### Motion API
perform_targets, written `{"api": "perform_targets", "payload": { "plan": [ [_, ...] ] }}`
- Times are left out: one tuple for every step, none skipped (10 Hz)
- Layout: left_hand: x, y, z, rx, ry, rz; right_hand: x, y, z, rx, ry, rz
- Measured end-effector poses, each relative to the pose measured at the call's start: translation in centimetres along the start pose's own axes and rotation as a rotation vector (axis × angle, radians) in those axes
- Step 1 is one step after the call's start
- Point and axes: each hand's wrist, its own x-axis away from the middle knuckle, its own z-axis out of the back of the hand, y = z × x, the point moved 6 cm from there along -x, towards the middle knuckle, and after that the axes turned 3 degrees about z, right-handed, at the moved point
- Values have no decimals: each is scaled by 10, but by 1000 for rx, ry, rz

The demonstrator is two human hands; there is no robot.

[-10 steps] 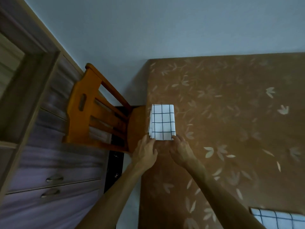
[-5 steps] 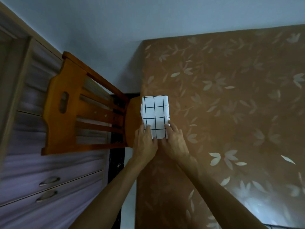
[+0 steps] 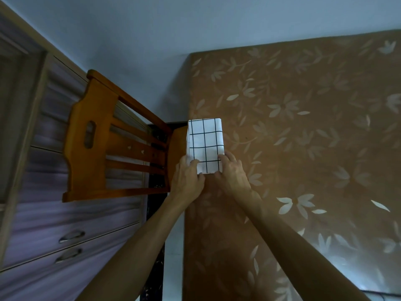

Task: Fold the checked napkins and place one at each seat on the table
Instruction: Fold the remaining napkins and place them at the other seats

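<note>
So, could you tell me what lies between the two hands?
The near end of the napkin, lying on the table, sits between the left hand and right hand; both touch it. The head view shows this.

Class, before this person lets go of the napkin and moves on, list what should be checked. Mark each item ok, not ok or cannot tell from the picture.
1. Napkin folded into a tidy rectangle: ok.
2. Napkin fully on the table: cannot tell; its left side sits right at the table's edge.
3. Napkin set at a seat: ok; the chair stands right beside it.
4. Hands off the napkin: not ok; the left hand and right hand each rest fingers on a near corner.
5. Other seats have napkins: cannot tell; none are in view.
</note>
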Motion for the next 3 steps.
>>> {"api": "perform_targets", "payload": {
  "plan": [
    [11,0,19,-7,19,-27,13,-8,13,25,-9,11],
    [27,-2,42,-1,10,-54,31,-19,28,78,-4,38],
    [45,0,70,-2,71,-85,47,-30,41,117,14,51]
  ]
}}
